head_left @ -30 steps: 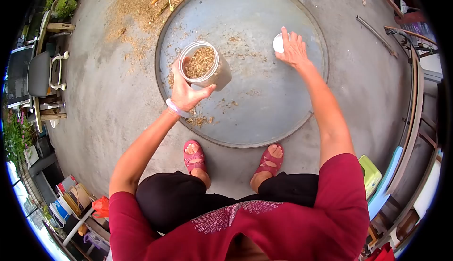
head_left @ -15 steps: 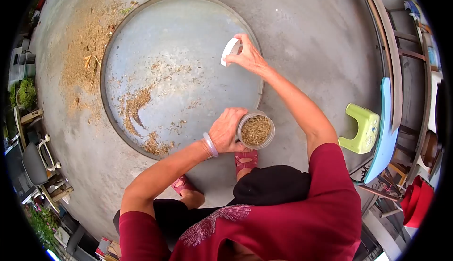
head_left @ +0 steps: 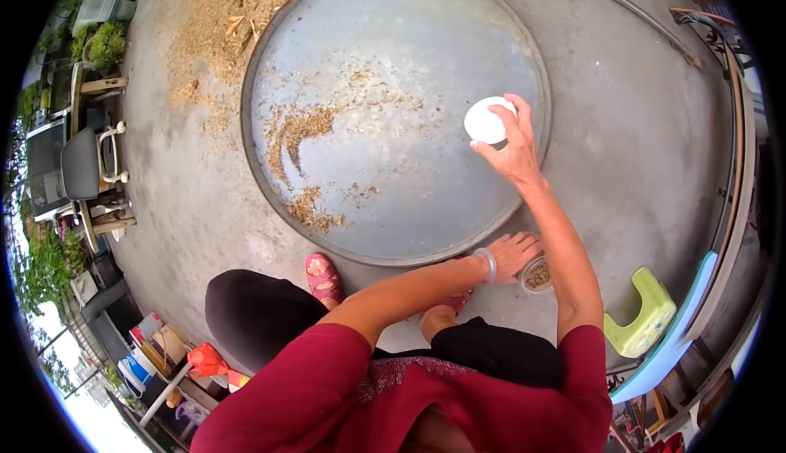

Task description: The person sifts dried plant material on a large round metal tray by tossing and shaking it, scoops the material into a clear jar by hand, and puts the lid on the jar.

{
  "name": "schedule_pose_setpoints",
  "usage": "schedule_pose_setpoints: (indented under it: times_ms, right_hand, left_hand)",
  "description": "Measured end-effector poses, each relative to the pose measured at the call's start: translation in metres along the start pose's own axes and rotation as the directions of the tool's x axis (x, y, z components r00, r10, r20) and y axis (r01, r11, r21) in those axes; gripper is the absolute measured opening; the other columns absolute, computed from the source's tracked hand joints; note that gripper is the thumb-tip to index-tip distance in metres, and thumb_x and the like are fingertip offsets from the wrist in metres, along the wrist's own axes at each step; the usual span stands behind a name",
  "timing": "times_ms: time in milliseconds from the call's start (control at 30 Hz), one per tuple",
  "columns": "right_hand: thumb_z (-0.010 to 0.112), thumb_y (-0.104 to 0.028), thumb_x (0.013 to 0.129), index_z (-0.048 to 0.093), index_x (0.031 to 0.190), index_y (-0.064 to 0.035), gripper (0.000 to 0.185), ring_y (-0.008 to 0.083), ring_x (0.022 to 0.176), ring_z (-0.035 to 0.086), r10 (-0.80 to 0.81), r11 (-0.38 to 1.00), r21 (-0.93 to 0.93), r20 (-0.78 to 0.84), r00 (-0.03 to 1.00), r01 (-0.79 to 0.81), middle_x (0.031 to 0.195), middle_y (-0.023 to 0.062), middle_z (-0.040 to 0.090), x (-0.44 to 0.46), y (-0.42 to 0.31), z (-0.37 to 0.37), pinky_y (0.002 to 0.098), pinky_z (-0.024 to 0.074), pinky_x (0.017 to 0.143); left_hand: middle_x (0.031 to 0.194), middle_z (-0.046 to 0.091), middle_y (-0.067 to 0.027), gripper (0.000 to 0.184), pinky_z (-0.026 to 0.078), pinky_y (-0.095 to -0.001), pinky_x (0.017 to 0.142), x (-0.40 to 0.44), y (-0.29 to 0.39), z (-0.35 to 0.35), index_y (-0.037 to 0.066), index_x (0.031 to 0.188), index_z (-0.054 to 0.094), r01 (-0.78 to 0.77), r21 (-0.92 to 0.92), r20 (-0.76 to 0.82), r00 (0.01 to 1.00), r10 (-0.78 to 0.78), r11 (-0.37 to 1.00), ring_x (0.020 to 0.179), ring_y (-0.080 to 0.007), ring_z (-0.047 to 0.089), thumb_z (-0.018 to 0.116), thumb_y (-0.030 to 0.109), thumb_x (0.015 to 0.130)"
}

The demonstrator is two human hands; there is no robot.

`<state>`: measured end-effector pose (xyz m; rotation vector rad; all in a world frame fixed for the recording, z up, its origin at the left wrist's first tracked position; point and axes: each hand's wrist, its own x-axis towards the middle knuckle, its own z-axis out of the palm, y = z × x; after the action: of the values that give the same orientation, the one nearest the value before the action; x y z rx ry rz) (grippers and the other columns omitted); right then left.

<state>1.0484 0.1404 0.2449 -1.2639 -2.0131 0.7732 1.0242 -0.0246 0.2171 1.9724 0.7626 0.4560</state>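
Note:
In my right hand (head_left: 517,148) is a round white lid (head_left: 483,122), pinched between thumb and fingers over the right part of a large round metal tray (head_left: 417,23). My left hand (head_left: 514,255), with a pale bangle at the wrist, is low beside the tray's near right edge. Its fingers curl round the left side of a clear plastic jar (head_left: 537,276) with brown dried flakes inside. The jar's mouth is uncovered, and my right forearm passes close by it. Brown dried bits (head_left: 307,125) lie scattered over the left half of the tray.
More dried bits (head_left: 217,23) are spread on the concrete floor beyond the tray's left edge. A green plastic stool (head_left: 643,314) and a blue board (head_left: 675,342) stand at the right. A metal pipe (head_left: 651,25) lies at upper right. A grey chair (head_left: 80,164) is at left.
My left hand has moved right and down with the jar, from the tray's near edge to the floor beside it. The lid in my right hand has turned its flat top into view.

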Motion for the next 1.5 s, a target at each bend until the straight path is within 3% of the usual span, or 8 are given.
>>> schedule_pose_setpoints:
  times_ms: [267, 433, 600, 700, 867, 1033, 1333, 1500]
  right_hand:
    - [0.069, -0.034, 0.071, 0.052, 0.105, -0.0023, 0.050, 0.0292, 0.102, 0.046, 0.270, 0.888, -0.259, -0.373, 0.888, -0.379, 0.116, 0.0164, 0.043, 0.002, 0.080, -0.082, 0.0368, 0.0420, 0.081]
    - [0.054, -0.069, 0.065, 0.054, 0.109, -0.0058, 0.077, 0.0239, 0.078, 0.055, 0.931, 0.360, 0.341, -0.189, 0.312, -0.868, 0.098, 0.0111, 0.055, -0.018, 0.105, -0.153, 0.0310, 0.0443, 0.058]
    - [0.049, -0.067, 0.070, 0.051, 0.108, -0.0077, 0.070, 0.0298, 0.084, 0.055, 0.973, 0.132, 0.180, -0.210, 0.093, -0.975, 0.105, 0.0095, 0.052, -0.044, 0.099, -0.166, 0.0371, 0.0460, 0.058]
    - [0.048, -0.060, 0.076, 0.047, 0.114, -0.0102, 0.062, 0.0326, 0.104, 0.047, 0.575, -0.179, -0.605, -0.704, 0.416, -0.776, 0.118, 0.0129, 0.046, -0.044, 0.136, -0.164, 0.0462, 0.0455, 0.070]
    - [0.050, -0.042, 0.082, 0.061, 0.092, -0.0019, 0.042, 0.0370, 0.082, 0.058, 0.461, 0.513, -0.671, -0.310, 0.831, -0.535, 0.088, 0.0191, 0.062, 0.014, 0.091, -0.113, 0.0431, 0.0444, 0.073]
    - [0.050, -0.047, 0.080, 0.060, 0.090, 0.0030, 0.051, 0.0291, 0.076, 0.059, 0.760, 0.614, -0.153, -0.151, 0.632, -0.774, 0.076, 0.0184, 0.058, 0.010, 0.122, -0.055, 0.0393, 0.0436, 0.070]
    - [0.049, -0.038, 0.083, 0.058, 0.089, 0.0064, 0.046, 0.0401, 0.079, 0.055, 0.444, 0.582, -0.684, -0.186, 0.877, -0.440, 0.084, 0.0255, 0.059, 0.011, 0.118, -0.033, 0.0443, 0.0404, 0.072]
    - [0.051, -0.031, 0.082, 0.056, 0.080, 0.0081, 0.040, 0.0396, 0.073, 0.054, 0.421, 0.672, -0.525, -0.309, 0.853, -0.522, 0.077, 0.0262, 0.057, -0.010, 0.121, -0.025, 0.0444, 0.0396, 0.067]
  left_hand:
    - [0.117, 0.040, -0.0154, 0.060, 0.042, -0.0382, 0.079, -0.090, -0.016, -0.131, 0.002, 0.119, 0.034, -0.183, 0.032, 0.097, 0.979, 0.179, 0.983, 0.102, -0.0311, 0.046, 0.062, 0.007, 0.066]
    - [0.111, 0.042, -0.0150, 0.053, 0.043, -0.0369, 0.080, -0.205, -0.082, -0.232, 0.004, 0.116, 0.036, 0.268, 0.338, -0.135, 0.963, -0.235, 0.902, 0.099, -0.0322, 0.048, 0.063, 0.012, 0.071]
    - [0.101, 0.046, -0.0231, 0.049, 0.041, -0.0399, 0.082, -0.325, -0.170, -0.252, -0.005, 0.109, 0.038, 0.897, -0.006, -0.775, 0.275, -0.569, 0.441, 0.099, -0.0364, 0.046, 0.060, 0.021, 0.075]
    - [0.112, 0.041, -0.0324, 0.057, 0.038, -0.0421, 0.090, -0.360, -0.190, -0.258, -0.011, 0.111, 0.034, 0.967, -0.237, -0.558, -0.058, -0.828, 0.092, 0.105, -0.0408, 0.044, 0.057, 0.027, 0.077]
    - [0.097, 0.051, -0.0275, 0.057, 0.043, -0.0393, 0.073, -0.375, -0.223, -0.232, -0.012, 0.108, 0.037, 0.881, -0.469, -0.306, -0.095, -0.947, 0.064, 0.084, -0.0349, 0.052, 0.054, 0.035, 0.080]
    - [0.077, 0.055, -0.0192, 0.048, 0.049, -0.0333, 0.044, -0.365, -0.214, -0.236, -0.013, 0.098, 0.043, 0.848, -0.524, -0.308, -0.099, -0.946, 0.082, 0.050, -0.0236, 0.056, 0.055, 0.030, 0.082]
    - [0.087, 0.059, -0.0255, 0.033, 0.046, -0.0419, 0.077, -0.363, -0.208, -0.248, -0.002, 0.086, 0.061, 0.988, -0.117, -0.550, 0.016, -0.835, 0.096, 0.085, -0.0391, 0.057, 0.046, 0.027, 0.080]
    - [0.075, 0.058, -0.0263, 0.031, 0.046, -0.0433, 0.073, -0.367, -0.171, -0.275, -0.003, 0.072, 0.061, 0.967, -0.108, -0.694, 0.094, -0.713, 0.232, 0.077, -0.0419, 0.057, 0.046, 0.024, 0.077]
